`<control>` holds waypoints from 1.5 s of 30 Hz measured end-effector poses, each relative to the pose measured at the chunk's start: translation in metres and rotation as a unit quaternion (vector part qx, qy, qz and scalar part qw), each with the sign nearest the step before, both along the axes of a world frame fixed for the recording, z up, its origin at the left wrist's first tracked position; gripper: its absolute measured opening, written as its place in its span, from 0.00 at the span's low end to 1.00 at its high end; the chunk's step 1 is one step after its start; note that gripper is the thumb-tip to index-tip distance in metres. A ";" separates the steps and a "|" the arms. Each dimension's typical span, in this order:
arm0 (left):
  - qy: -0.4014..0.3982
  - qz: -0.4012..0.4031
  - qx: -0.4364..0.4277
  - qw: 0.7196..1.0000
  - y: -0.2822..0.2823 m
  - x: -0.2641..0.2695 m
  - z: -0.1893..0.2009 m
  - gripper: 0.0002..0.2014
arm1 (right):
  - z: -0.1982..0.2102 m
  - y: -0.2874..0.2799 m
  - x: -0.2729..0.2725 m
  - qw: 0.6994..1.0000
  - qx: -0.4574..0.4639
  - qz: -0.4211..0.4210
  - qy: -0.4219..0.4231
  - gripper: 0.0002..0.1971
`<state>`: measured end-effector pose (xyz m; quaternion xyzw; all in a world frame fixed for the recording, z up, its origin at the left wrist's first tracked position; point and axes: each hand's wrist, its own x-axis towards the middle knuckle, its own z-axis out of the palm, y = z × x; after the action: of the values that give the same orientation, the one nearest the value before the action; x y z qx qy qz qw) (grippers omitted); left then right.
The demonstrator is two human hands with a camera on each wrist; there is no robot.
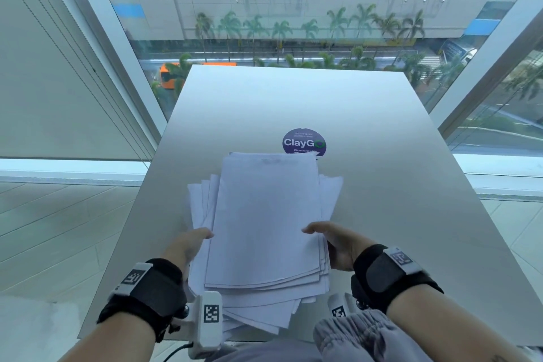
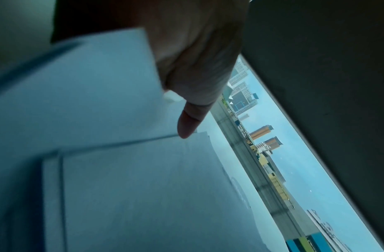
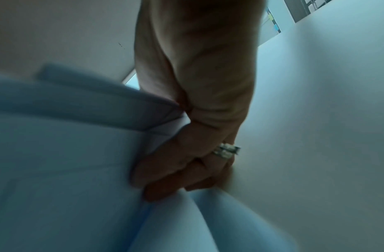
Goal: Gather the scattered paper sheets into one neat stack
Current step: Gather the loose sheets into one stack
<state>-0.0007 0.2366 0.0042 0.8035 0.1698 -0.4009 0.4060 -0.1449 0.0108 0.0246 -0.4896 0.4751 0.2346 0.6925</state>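
Note:
A loose pile of white paper sheets [image 1: 264, 220] lies in the middle of the grey table [image 1: 382, 132], its edges fanned out at the left, the right and the near end. My left hand [image 1: 191, 244] holds the pile's left edge, thumb on top. My right hand [image 1: 332, 239] holds the right edge the same way. In the left wrist view the left hand [image 2: 195, 76] lies against the paper sheets [image 2: 111, 153], one fingertip pointing down onto them. In the right wrist view my right hand [image 3: 193, 136], a ring on one finger, curls its fingers under the paper sheets [image 3: 68, 145].
A round purple ClayGo sticker [image 1: 304, 142] lies on the table just beyond the pile, partly covered by it. The table's far edge meets a large window. A tiled floor lies to either side, and my grey trousers [image 1: 367, 335] show at the near edge.

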 end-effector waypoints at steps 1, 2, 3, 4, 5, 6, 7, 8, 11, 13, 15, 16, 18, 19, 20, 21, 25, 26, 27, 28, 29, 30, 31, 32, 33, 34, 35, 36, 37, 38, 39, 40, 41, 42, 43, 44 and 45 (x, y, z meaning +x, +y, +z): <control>-0.009 -0.006 0.011 1.000 0.000 -0.002 -0.002 0.27 | -0.001 0.001 0.000 1.000 0.010 -0.004 -0.006 0.16; -0.019 -0.011 0.024 0.999 -0.001 -0.003 -0.005 0.26 | 0.000 0.003 0.001 1.000 0.017 -0.008 -0.012 0.19; -0.028 -0.009 0.041 0.999 0.000 -0.003 -0.008 0.25 | 0.001 0.005 0.003 1.000 0.014 -0.007 -0.013 0.22; -0.034 -0.005 0.054 0.998 -0.001 -0.004 -0.010 0.24 | 0.001 0.006 0.004 1.000 0.009 -0.001 -0.011 0.24; -0.039 -0.002 0.063 0.997 -0.001 -0.004 -0.011 0.23 | 0.002 0.007 0.006 1.000 -0.001 0.010 -0.004 0.25; -0.043 0.001 0.067 0.997 -0.001 -0.004 -0.011 0.22 | 0.003 0.008 0.007 1.000 -0.019 0.023 0.006 0.25; -0.050 0.008 0.069 0.996 -0.002 -0.003 -0.011 0.22 | 0.003 0.010 0.008 0.998 -0.045 0.038 0.021 0.24; -0.062 0.021 0.071 0.995 -0.002 -0.002 -0.010 0.24 | 0.002 0.011 0.010 0.996 -0.067 0.045 0.037 0.23; -0.107 0.013 0.108 0.988 -0.001 0.000 -0.009 0.29 | -0.004 0.013 0.015 0.987 -0.135 0.068 0.048 0.32; -0.111 -0.002 0.114 0.987 -0.001 0.000 -0.007 0.31 | -0.003 0.015 0.019 0.981 -0.182 0.068 0.029 0.38; -0.109 -0.003 0.092 0.990 -0.002 0.003 -0.007 0.31 | 0.000 0.016 0.022 0.977 -0.199 0.071 0.013 0.34; -0.103 -0.003 0.081 0.991 -0.002 0.005 -0.007 0.31 | 0.000 0.016 0.023 0.978 -0.193 0.073 0.010 0.29; -0.085 -0.010 0.064 0.994 -0.001 0.007 -0.010 0.30 | -0.001 0.015 0.022 0.983 -0.166 0.073 -0.004 0.17; -0.074 -0.014 0.063 0.995 -0.001 0.006 -0.011 0.29 | -0.001 0.014 0.021 0.986 -0.154 0.065 -0.008 0.12; -0.067 -0.017 0.063 0.996 0.000 0.004 -0.012 0.27 | -0.001 0.014 0.019 0.988 -0.148 0.049 -0.005 0.09; -0.066 -0.019 0.060 0.996 0.001 0.003 -0.013 0.25 | -0.002 0.011 0.017 0.989 -0.140 0.036 -0.002 0.08; -0.054 -0.019 0.028 0.998 0.004 -0.003 -0.016 0.23 | -0.004 0.007 0.014 0.994 -0.112 0.006 0.010 0.23; -0.050 -0.020 0.017 0.998 0.005 -0.004 -0.016 0.23 | -0.004 0.005 0.013 0.996 -0.090 0.000 0.014 0.25; -0.046 -0.023 0.008 0.999 0.006 -0.004 -0.017 0.22 | -0.004 0.003 0.012 0.998 -0.066 -0.007 0.015 0.22; -0.044 -0.025 0.000 0.999 0.008 -0.004 -0.017 0.20 | -0.002 0.002 0.010 0.999 -0.051 -0.009 0.013 0.15; -0.043 -0.024 -0.008 0.999 0.009 -0.004 -0.017 0.19 | -0.005 0.000 0.009 0.999 -0.035 -0.005 0.013 0.10; -0.044 -0.021 -0.018 0.999 0.010 -0.004 -0.017 0.17 | -0.008 -0.001 0.008 1.000 -0.023 -0.004 0.013 0.09; -0.046 -0.019 -0.025 0.998 0.011 -0.005 -0.016 0.16 | -0.010 -0.002 0.007 1.000 -0.012 -0.001 0.012 0.09; -0.048 -0.016 -0.029 0.998 0.011 -0.005 -0.016 0.15 | -0.009 -0.001 0.007 1.000 -0.003 0.008 0.011 0.10; -0.051 -0.014 -0.033 0.998 0.012 -0.005 -0.017 0.14 | -0.007 0.001 0.008 1.000 0.006 0.018 0.011 0.11; -0.052 -0.013 -0.036 0.998 0.013 -0.004 -0.018 0.13 | -0.006 0.002 0.009 1.000 0.010 0.027 0.011 0.12; -0.050 -0.012 -0.041 0.998 0.013 -0.004 -0.018 0.13 | -0.008 0.002 0.010 0.999 0.007 0.032 0.011 0.13; -0.049 -0.009 -0.046 0.998 0.014 -0.004 -0.019 0.13 | -0.006 0.003 0.011 0.999 0.002 0.035 0.011 0.13; -0.045 -0.005 -0.052 0.998 0.014 -0.004 -0.020 0.13 | -0.006 0.002 0.012 0.999 -0.008 0.035 0.007 0.14; -0.040 -0.001 -0.059 0.997 0.014 -0.004 -0.021 0.13 | -0.006 0.001 0.011 1.000 -0.011 0.029 0.001 0.16; -0.034 0.003 -0.064 0.997 0.015 -0.004 -0.022 0.13 | -0.005 0.000 0.012 1.000 -0.016 0.027 0.001 0.16; -0.030 0.006 -0.067 0.997 0.015 -0.004 -0.023 0.13 | -0.002 0.000 0.011 0.999 -0.029 0.035 0.002 0.14; -0.029 0.007 -0.069 0.997 0.015 -0.005 -0.023 0.13 | -0.003 0.000 0.012 0.997 -0.054 0.050 0.010 0.11; -0.028 0.009 -0.069 0.997 0.015 -0.005 -0.024 0.13 | -0.003 0.003 0.014 0.994 -0.085 0.063 0.010 0.08; -0.029 0.009 -0.070 0.997 0.015 -0.005 -0.024 0.13 | -0.004 0.004 0.016 0.987 -0.136 0.086 0.009 0.08; -0.028 0.008 -0.070 0.997 0.015 -0.005 -0.024 0.12 | -0.009 0.004 0.019 0.973 -0.197 0.123 0.005 0.13; -0.027 0.005 -0.071 0.997 0.015 -0.006 -0.023 0.12 | -0.014 0.000 0.021 0.953 -0.254 0.165 0.004 0.18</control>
<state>-0.0066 0.2512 -0.0191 0.7824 0.1339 -0.3880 0.4684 -0.1241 0.0112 0.0102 -0.7201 0.4345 0.2191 0.4947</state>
